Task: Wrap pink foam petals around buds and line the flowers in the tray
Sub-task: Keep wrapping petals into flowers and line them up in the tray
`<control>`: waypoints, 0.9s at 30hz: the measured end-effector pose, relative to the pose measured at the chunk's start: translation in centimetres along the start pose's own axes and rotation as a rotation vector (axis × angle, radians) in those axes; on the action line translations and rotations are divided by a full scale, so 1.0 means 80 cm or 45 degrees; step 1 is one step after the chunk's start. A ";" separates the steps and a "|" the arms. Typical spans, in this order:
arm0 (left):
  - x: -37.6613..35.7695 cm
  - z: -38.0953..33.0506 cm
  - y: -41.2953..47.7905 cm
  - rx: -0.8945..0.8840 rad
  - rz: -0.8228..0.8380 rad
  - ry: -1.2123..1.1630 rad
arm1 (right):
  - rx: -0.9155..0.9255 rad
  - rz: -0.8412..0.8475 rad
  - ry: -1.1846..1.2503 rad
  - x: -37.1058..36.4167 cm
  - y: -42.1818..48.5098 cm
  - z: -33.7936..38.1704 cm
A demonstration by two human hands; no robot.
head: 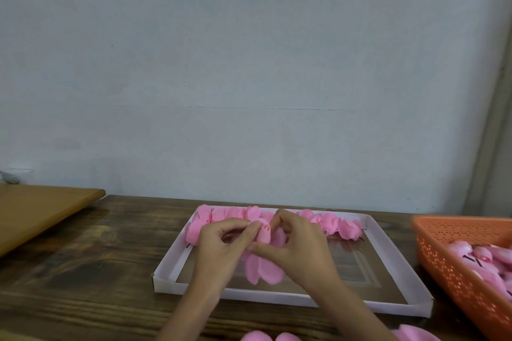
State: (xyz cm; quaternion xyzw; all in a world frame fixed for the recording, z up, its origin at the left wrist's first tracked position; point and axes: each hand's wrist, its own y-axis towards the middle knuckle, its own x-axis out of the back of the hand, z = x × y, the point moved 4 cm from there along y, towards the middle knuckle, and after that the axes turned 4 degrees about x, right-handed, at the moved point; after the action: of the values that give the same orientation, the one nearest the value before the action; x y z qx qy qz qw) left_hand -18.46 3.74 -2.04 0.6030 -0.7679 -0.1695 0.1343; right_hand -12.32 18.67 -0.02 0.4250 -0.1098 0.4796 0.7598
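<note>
I see the bud (265,233), a small pink roll with a darker tip. It is held above the middle of the tray (165,261), between both of the person's hands. The left grip (221,246) pinches it from the left with thumb and curled fingers. The right grip (302,249) closes on it from the right, thumb low and forefinger bent over the top. Pink foam petals (263,270) hang from the bud below the two thumbs, fanned down over the tray's brown floor.

The tray is a shallow white cardboard one, lying in the middle of the dark wooden surface (83,257). A row of finished pink flowers (342,225) lines its far edge from the far-left corner almost to the far-right one. The rest of its floor shows bare.

At the right edge of the surface stands an orange perforated basket (448,266) holding more pink buds (482,255), some with dark stems showing. Loose pink petals (279,337) lie at the near edge. A pale wooden board (41,210) juts in at the far-left corner.
</note>
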 end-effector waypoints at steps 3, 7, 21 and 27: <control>-0.004 -0.001 -0.001 -0.015 0.079 0.064 | 0.120 0.020 -0.192 0.003 -0.001 0.008; -0.009 -0.005 -0.005 -0.053 0.164 0.103 | 0.202 0.046 -0.349 -0.001 -0.004 0.014; 0.011 -0.001 0.004 0.009 0.100 -0.035 | 0.216 -0.028 -0.077 0.002 0.002 0.010; 0.011 -0.003 0.002 0.038 0.023 -0.184 | 0.084 0.063 0.363 -0.003 0.002 0.007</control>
State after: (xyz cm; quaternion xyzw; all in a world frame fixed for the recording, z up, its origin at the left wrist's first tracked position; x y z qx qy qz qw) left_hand -18.70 2.91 -1.73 0.5841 -0.7835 -0.2000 0.0710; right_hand -12.42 18.13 0.29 0.3746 0.0045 0.5569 0.7413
